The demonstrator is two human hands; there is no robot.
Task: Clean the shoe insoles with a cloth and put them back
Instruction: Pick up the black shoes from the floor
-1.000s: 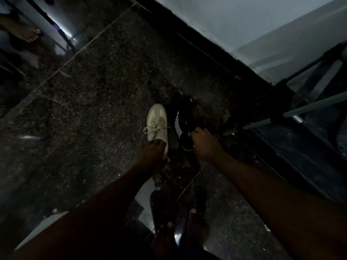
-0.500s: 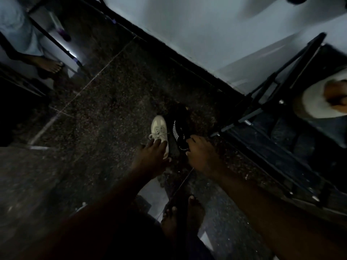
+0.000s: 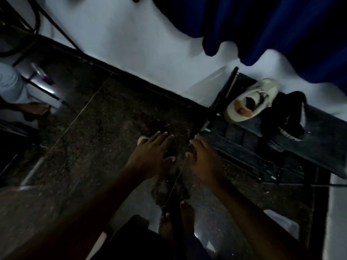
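My left hand (image 3: 150,156) is stretched out flat with straight fingers low over the dark floor. Just the pale toe of a white shoe (image 3: 141,140) peeks out past its fingers. To the right of it my right hand (image 3: 203,160) also has its fingers extended and holds nothing. The spot between the hands is too dark to make out the black shoe. On a dark metal shoe rack (image 3: 244,147) at the right stand another white shoe (image 3: 262,89) and a black shoe (image 3: 293,119). No cloth or loose insole shows.
A white wall (image 3: 150,44) runs diagonally behind the floor, with a blue curtain (image 3: 272,25) hanging at the top right. At the far left are another person's bare foot (image 3: 38,109) and metal chair legs (image 3: 43,89). My own bare feet (image 3: 180,214) are at the bottom.
The view has tilted up toward the wall and rack. Both hands, which were curled at the heels of the white and black shoes, now have straight fingers and cover the shoes.
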